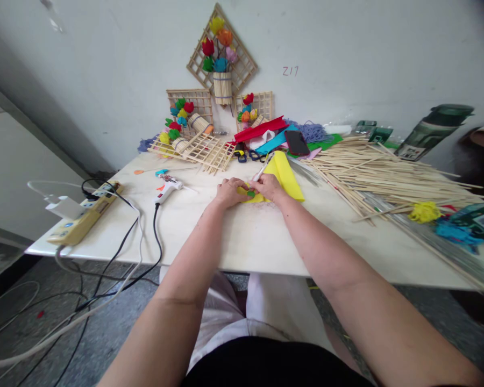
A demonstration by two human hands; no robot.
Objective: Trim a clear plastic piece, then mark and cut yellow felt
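Observation:
On the tabletop, my right hand (268,186) is closed around a white pen (263,166), its tip down at a small green piece (250,193). My left hand (229,192) is beside it with fingers bent, pressing the green piece onto a yellow sheet (284,174) that looks like felt or cloth. The sheet extends behind and to the right of my right hand, partly folded. Both hands hide part of the sheet and the pen's lower end. Small dark specks lie just in front of the hands.
A glue gun (168,191) and a power strip (86,215) with cords are at left. Thin wooden sticks (371,172) cover the right side. Behind are scissors (248,156), a phone (297,143), lattice panels (210,150) with colourful flowers, and a bottle (433,131).

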